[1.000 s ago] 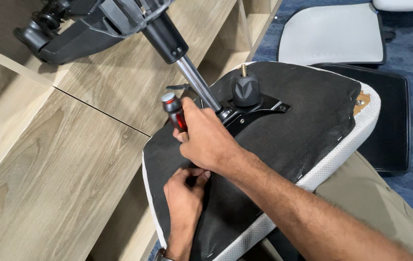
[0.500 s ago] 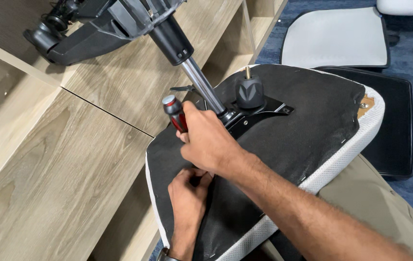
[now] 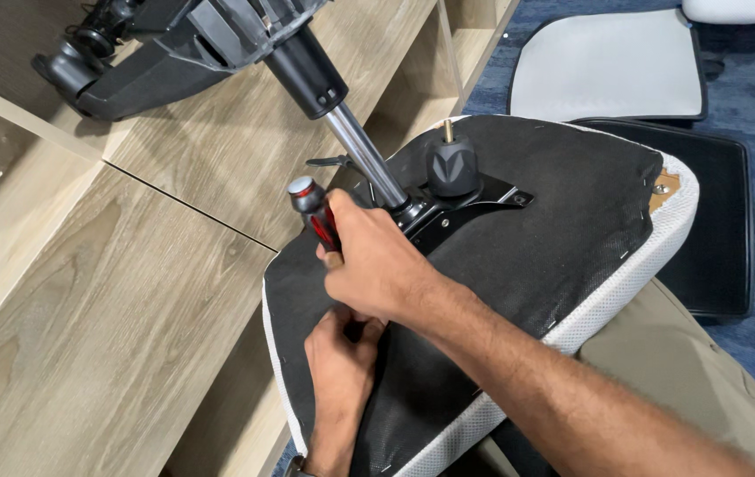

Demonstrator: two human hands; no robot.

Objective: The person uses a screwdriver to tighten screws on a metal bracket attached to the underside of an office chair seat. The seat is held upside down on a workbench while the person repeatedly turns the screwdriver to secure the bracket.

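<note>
An upturned office chair seat [image 3: 563, 247] with black fabric underside and white mesh edge rests on my lap. My right hand [image 3: 377, 265] grips a red and black screwdriver [image 3: 314, 212], its tip hidden under the hand. Below it, my left hand [image 3: 340, 358] presses on the seat with fingers curled by the screwdriver's lower end; whether it holds anything is hidden. A black metal mounting plate [image 3: 474, 201] with a round black knob [image 3: 452, 168] sits at the seat's middle. A chrome gas cylinder [image 3: 364, 155] rises from it to the black wheel base [image 3: 156, 53].
Light wooden shelving [image 3: 103, 291] fills the left side and back. On the blue carpet at the right lie a grey mesh backrest panel [image 3: 611, 66] and a black flat panel [image 3: 717, 230]. My trouser leg [image 3: 704, 380] shows under the seat.
The view has shifted slightly. My right hand with the screwdriver stays in place over the seat near the plate, and my left hand stays beneath it.
</note>
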